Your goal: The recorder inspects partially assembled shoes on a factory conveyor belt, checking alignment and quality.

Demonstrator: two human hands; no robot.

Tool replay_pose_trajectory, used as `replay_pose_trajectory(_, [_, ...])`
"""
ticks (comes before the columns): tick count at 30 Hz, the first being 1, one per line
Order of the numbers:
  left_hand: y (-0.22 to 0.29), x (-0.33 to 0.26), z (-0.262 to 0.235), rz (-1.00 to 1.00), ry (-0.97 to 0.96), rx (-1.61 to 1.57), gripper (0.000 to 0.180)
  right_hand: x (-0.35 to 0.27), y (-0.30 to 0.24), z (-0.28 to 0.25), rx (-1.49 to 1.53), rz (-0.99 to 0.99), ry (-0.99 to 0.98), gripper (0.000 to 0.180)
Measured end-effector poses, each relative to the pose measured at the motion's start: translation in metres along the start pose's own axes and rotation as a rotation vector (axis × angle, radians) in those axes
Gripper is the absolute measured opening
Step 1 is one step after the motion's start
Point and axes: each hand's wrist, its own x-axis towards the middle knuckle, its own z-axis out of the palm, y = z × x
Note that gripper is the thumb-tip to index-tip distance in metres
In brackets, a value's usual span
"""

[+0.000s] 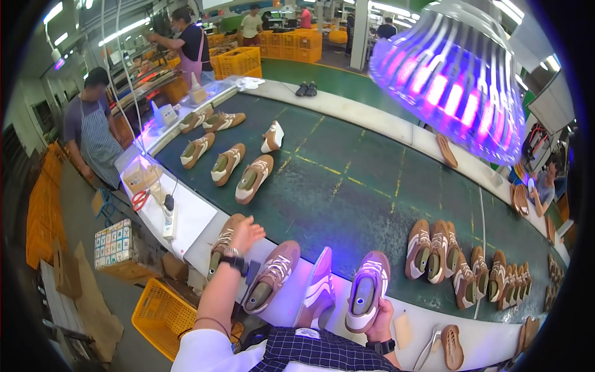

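Shoes are being handled at a white worktop (198,214) beside a dark green conveyor belt (372,180). The left hand (245,234) is raised over a brown shoe (223,245) at the worktop's edge, its fingers spread and holding nothing. The right hand (379,317) is closed around the heel of a pale shoe (367,291), which is held up under the purple light of a lamp (462,74). Between the two hands, a second brown shoe (273,276) and a sole-up shoe (319,291) lie on the worktop. As a judgement, the work looks part done: a tight row of shoes (465,266) is gathered on the belt to the right, and five more shoes (226,162) are spread along the belt farther off, while the four near the hands seem not yet dealt with. Red scissors (140,199) lie on the worktop to the left, and a yellow crate (162,316) stands on the floor below.
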Motion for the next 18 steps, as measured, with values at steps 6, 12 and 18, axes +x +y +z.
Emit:
replay_pose_trajectory(6, [-0.031,-0.084,-0.031,0.064,-0.068,0.104,0.040,0.074,-0.016,0.049,-0.085,0.015,-0.105,0.065])
replay_pose_trajectory(12, [-0.018,-0.152,-0.016,0.135,-0.108,0.211,0.030,0.286,-0.070,0.199,0.075,0.027,-0.436,0.059])
replay_pose_trajectory(18, [-0.031,-0.180,-0.019,0.254,-0.065,0.207,0.027,0.306,-0.033,0.196,-0.482,0.063,-0.124,0.058])
